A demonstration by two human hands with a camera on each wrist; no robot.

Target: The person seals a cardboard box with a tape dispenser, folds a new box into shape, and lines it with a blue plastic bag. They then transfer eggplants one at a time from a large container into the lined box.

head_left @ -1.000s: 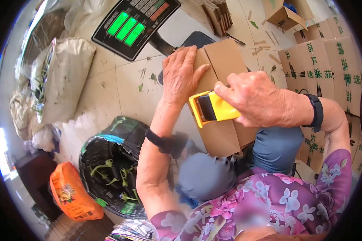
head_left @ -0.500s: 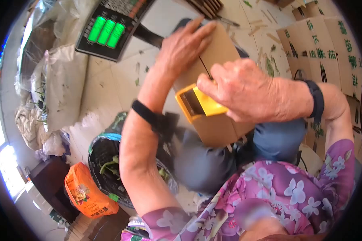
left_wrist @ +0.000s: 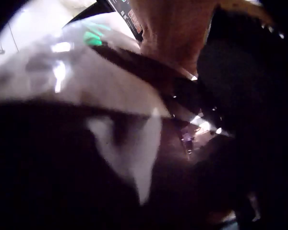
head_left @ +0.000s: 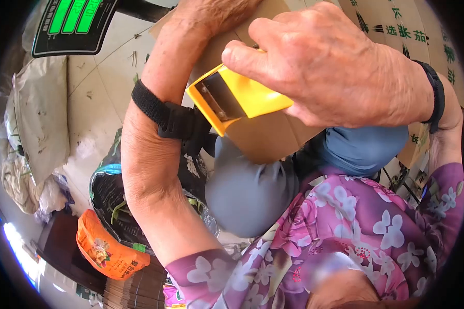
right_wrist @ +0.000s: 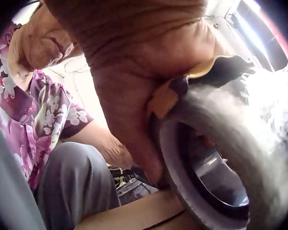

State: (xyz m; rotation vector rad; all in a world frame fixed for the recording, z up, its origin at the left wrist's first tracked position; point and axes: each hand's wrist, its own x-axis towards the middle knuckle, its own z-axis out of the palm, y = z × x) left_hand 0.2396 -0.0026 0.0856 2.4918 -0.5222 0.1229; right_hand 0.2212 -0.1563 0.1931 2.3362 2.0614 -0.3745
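Note:
My right hand point(head_left: 325, 67) grips a yellow tape dispenser point(head_left: 260, 95) above a brown cardboard box point(head_left: 278, 136). The dispenser's dark front opening faces left, toward my left forearm. In the right wrist view, a large roll of tape point(right_wrist: 240, 120) sits close beside the palm, with the box's flap and seam point(right_wrist: 139, 215) below it. My left hand point(head_left: 219, 15) is at the box's far end, its fingers cut off by the top edge of the head view. The left wrist view is mostly dark.
A scale display point(head_left: 75, 20) with green digits stands at upper left. Below it lies a pale sack point(head_left: 44, 118). A dark basket point(head_left: 105, 190) with green stems and an orange bag point(head_left: 105, 252) are left of my knees. Printed cardboard point(head_left: 402, 26) is at upper right.
The head view has shifted, so the box and left hand sit higher in it. The right hand and tape dispenser look larger, nearer the camera. My left fingers, flat on the box earlier, have left the picture.

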